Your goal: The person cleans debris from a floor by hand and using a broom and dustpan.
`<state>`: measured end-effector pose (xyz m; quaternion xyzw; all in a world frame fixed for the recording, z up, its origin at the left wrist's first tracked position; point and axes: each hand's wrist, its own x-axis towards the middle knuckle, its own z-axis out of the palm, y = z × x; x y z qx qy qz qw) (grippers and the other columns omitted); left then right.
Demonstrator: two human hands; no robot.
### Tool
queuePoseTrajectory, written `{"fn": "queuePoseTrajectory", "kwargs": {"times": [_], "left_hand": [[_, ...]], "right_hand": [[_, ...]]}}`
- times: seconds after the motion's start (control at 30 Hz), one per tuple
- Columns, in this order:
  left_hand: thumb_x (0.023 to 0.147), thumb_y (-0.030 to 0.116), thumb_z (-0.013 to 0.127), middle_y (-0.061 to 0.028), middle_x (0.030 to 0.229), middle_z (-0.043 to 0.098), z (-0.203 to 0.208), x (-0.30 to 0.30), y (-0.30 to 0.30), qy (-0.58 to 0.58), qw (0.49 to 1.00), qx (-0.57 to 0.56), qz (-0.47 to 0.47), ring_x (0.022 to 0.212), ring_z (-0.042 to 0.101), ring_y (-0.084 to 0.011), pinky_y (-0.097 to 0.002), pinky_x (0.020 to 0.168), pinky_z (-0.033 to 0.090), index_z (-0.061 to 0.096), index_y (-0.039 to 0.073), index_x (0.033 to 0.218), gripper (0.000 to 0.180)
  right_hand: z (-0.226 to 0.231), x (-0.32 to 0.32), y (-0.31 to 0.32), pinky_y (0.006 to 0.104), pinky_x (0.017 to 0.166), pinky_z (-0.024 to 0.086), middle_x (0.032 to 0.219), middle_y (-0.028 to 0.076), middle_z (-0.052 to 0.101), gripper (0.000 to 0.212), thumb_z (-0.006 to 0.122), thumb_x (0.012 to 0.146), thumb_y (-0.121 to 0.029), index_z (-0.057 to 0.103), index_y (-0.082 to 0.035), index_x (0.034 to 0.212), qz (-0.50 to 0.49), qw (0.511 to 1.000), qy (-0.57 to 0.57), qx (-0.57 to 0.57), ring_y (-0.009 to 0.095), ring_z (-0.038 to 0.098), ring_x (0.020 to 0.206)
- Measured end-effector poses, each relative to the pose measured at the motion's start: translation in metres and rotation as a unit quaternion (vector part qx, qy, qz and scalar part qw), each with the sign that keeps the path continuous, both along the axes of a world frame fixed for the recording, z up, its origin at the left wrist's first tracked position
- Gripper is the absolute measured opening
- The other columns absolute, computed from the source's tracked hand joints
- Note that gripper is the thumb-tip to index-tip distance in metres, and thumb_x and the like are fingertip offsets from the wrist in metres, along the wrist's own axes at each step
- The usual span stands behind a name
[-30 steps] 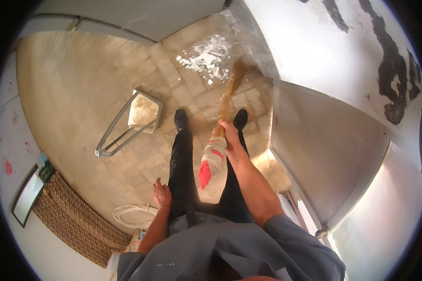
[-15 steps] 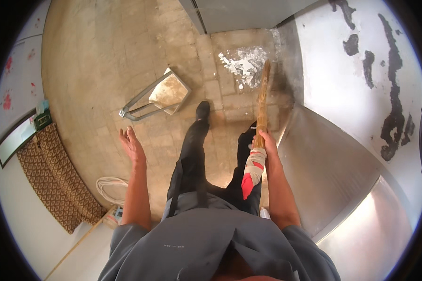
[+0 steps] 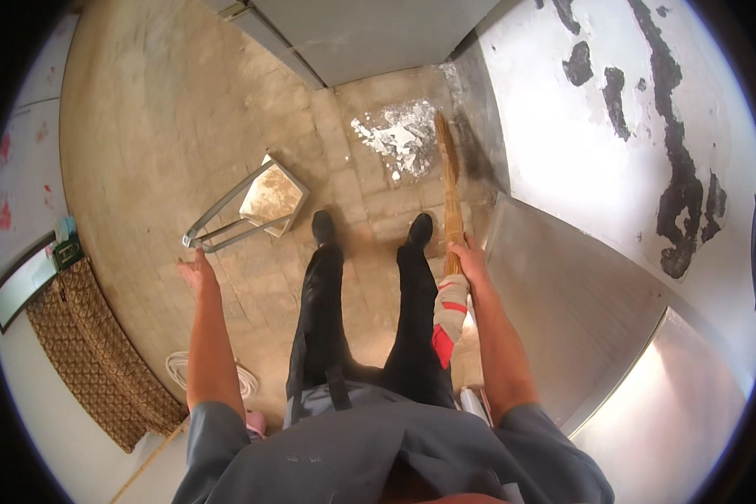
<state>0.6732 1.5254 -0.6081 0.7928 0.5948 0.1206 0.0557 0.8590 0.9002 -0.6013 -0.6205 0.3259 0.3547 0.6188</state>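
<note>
My right hand (image 3: pixel 470 262) is closed round a straw broom (image 3: pixel 450 185), just above the tan and red cloth wound about its near end. The broom's far tip reaches the right edge of a pile of white plaster flakes (image 3: pixel 403 139) on the floor. My left hand (image 3: pixel 196 272) has its fingers apart and holds nothing. Its fingertips are at the handle end of a dustpan (image 3: pixel 269 200), which has a grey metal frame and a dirt-stained pale pan. Whether they touch the handle I cannot tell.
A grey cabinet (image 3: pixel 370 42) stands beyond the pile. At right are a wall (image 3: pixel 580 143) with peeled dark patches and a metal panel (image 3: pixel 563 294). Patterned brown fabric (image 3: pixel 101 353) and a coiled pale cable (image 3: pixel 245 382) lie at left. My shoes (image 3: pixel 323 227) are on the floor.
My left hand has come closer to the dustpan's handle end. My right foot has come forward beside the left. The view has shifted; the broom stays in my right hand.
</note>
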Motion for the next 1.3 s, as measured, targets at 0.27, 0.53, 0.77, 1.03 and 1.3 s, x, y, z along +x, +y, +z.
{"fn": "queuePoseTrajectory", "kwargs": {"times": [0.27, 0.53, 0.77, 1.03, 1.3], "left_hand": [[0.084, 0.016, 0.072, -0.0081, 0.091, 0.058, -0.021, 0.044, -0.012, -0.288, 0.936, -0.201, -0.003, 0.084, 0.055, -0.0155, -0.0309, 0.075, 0.046, 0.054, -0.002, 0.118, 0.043], [0.085, 0.014, 0.063, -0.0015, 0.077, 0.053, -0.027, 0.036, 0.011, -0.28, 0.902, -0.325, 0.046, 0.067, 0.051, -0.0102, -0.0265, 0.056, 0.04, 0.058, 0.004, 0.099, 0.018], [0.085, 0.015, 0.06, -0.0094, 0.085, 0.06, 0.009, 0.073, -0.018, -0.074, 0.968, -0.166, -0.17, 0.075, 0.058, -0.0224, -0.0391, 0.068, 0.047, 0.057, -0.001, 0.119, 0.037], [0.084, 0.004, 0.058, -0.0215, 0.116, 0.059, 0.007, 0.106, -0.055, 0.016, 0.934, -0.153, -0.323, 0.106, 0.058, -0.041, -0.0454, 0.09, 0.046, 0.05, 0.003, 0.137, 0.053], [0.084, 0.0, 0.057, -0.022, 0.117, 0.059, 0.001, 0.147, -0.057, -0.016, 0.906, -0.175, -0.386, 0.106, 0.058, -0.0412, -0.0456, 0.092, 0.046, 0.048, 0.005, 0.138, 0.055]], "right_hand": [[-0.066, 0.104, 0.008, 0.0398, 0.07, 0.055, 0.091, 0.018, 0.071, 0.047, 0.072, 0.081, -0.023, 0.06, 0.004, 0.118, 0.221, 0.942, -0.116, -0.225, 0.028, 0.07, 0.078], [-0.053, 0.054, -0.005, 0.035, 0.093, 0.05, 0.117, 0.022, 0.068, 0.07, 0.073, 0.08, -0.029, 0.052, 0.005, 0.138, 0.194, 0.971, -0.087, -0.113, 0.028, 0.067, 0.105], [-0.065, 0.124, 0.008, 0.0373, 0.101, 0.047, 0.134, 0.028, 0.06, 0.082, 0.075, 0.079, -0.032, 0.045, 0.007, 0.145, 0.317, 0.921, -0.044, -0.222, 0.036, 0.061, 0.12], [-0.058, 0.116, -0.015, 0.0384, 0.101, 0.047, 0.128, 0.025, 0.065, 0.075, 0.075, 0.078, -0.03, 0.051, 0.003, 0.14, 0.26, 0.921, -0.163, -0.239, 0.033, 0.062, 0.121], [-0.084, 0.225, 0.032, 0.0428, 0.093, 0.05, 0.121, 0.025, 0.066, 0.06, 0.075, 0.078, -0.03, 0.06, -0.002, 0.129, 0.397, 0.84, -0.096, -0.358, 0.036, 0.064, 0.113]]}}
